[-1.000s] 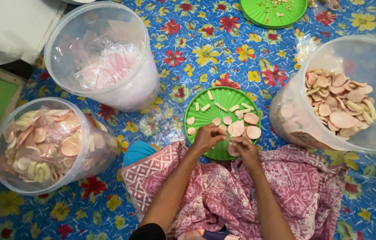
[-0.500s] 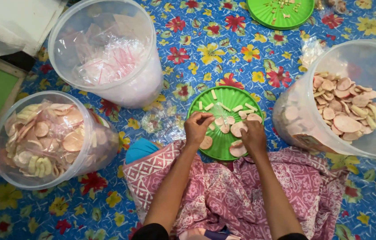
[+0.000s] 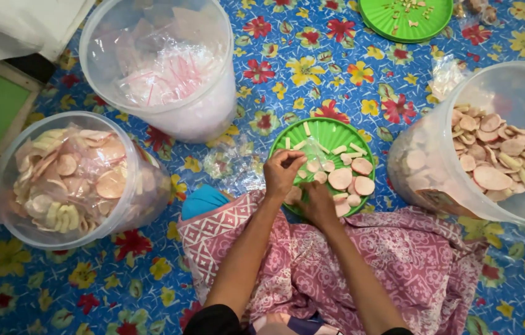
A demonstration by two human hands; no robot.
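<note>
Both hands (image 3: 300, 186) meet over a plate (image 3: 324, 133) of crackers (image 3: 349, 180) on the floor mat (image 3: 312, 68), bag-filled tubs (image 3: 163, 68) to the left, a cracker tub (image 3: 492, 142) right, another plate (image 3: 406, 18) beyond

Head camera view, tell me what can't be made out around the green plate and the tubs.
- Left hand: what its fingertips pinch, seemingly a clear small bag, is too small and see-through to tell.
- Right hand: its palm covers part of the green plate; whether it holds a piece is hidden.
- Right tub: cut off by the frame edge.
- Top tub: contents blurred behind crumpled clear plastic.
</note>
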